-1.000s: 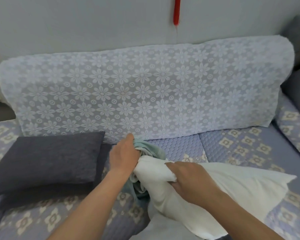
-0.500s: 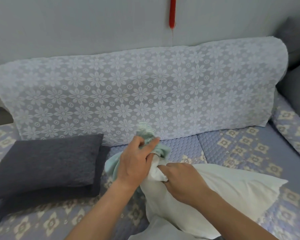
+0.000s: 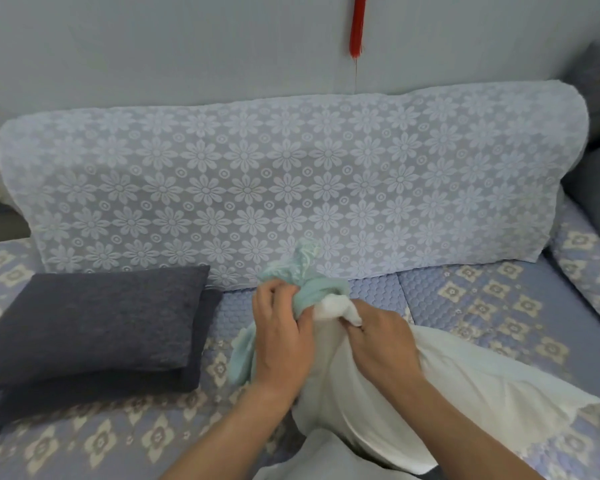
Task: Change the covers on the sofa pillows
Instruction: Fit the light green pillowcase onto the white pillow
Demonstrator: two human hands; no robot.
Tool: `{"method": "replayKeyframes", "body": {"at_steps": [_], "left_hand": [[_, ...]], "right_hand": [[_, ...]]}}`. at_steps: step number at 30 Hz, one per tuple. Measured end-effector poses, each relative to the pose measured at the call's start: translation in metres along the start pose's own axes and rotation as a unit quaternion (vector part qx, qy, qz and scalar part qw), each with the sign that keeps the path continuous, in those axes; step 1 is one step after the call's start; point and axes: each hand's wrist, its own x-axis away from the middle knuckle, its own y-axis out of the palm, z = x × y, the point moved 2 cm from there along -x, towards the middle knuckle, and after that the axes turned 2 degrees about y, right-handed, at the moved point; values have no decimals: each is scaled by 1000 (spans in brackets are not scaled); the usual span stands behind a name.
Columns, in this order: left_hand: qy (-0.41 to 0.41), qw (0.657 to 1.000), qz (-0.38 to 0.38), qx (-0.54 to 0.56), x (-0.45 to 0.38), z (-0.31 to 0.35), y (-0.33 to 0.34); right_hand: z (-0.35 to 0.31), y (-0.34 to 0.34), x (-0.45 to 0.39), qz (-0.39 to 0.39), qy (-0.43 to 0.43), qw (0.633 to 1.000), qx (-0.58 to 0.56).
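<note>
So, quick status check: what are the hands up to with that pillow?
Left hand grips bunched green cover. Right hand pinches white pillow at its corner. Cover nearly off. Nothing in the way.

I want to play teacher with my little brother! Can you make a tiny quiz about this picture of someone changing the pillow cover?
1. True or false: the left hand grips the mint green cover.
2. What does the right hand hold?
A. the white pillow
B. the dark grey pillows
C. the red tassel
3. Fill in: the dark grey pillows lie on the sofa seat, to the ___ of the hands.

Key: 1 true; 2 A; 3 left.
</note>
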Motion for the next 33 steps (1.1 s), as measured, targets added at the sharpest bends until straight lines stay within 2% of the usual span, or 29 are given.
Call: {"method": "replayKeyframes", "body": {"at_steps": [2,4,7,10,12,16,19,20,21,23,25,27,29,30,31,33], "left_hand": [[24,998,-30,39,21,18,5],[14,995,-60,79,36,28,11],[-94,981,-115,127,33,14,8],[-180,935,-195,237,26,3,-6],[-236,906,-173,306,27,5,-11],[-350,881,-59,314,26,-4,-3],[-373,864,-69,332,21,-4,-1],[-370,869,-78,318,18,-5,-3],[-350,890,-87,279,16,-10,-6],[-270,945,-106,150,6,-18,-13],[-180,975,-118,53,-3,-28,-20],[-131,973,-177,65,-10,-28,-22],[-116,947,-271,129,-13,-16,-18],[-109,940,-282,157,-13,-11,-15],[-108,947,-258,159,-13,-5,-11],[-136,967,-162,141,-10,6,-6]], "right_hand": [[5,-1,-8,19,36,999,-22],[9,-1,-13,4,35,999,-28],[16,-3,-12,3,14,999,-38],[21,-2,-7,11,2,998,-56],[22,-1,-6,19,-10,998,-62],[22,-2,-2,31,-27,995,-90],[19,-5,3,29,-62,991,-112],[19,-6,4,27,-76,990,-115],[19,-7,6,23,-87,989,-118],[20,-9,9,19,-105,987,-122],[22,-15,12,20,-121,984,-128],[20,-23,12,11,-121,978,-167],[18,-36,10,4,-116,968,-222],[17,-43,9,6,-116,964,-240],[16,-53,7,12,-116,961,-252],[18,-72,2,20,-106,954,-280]]}}
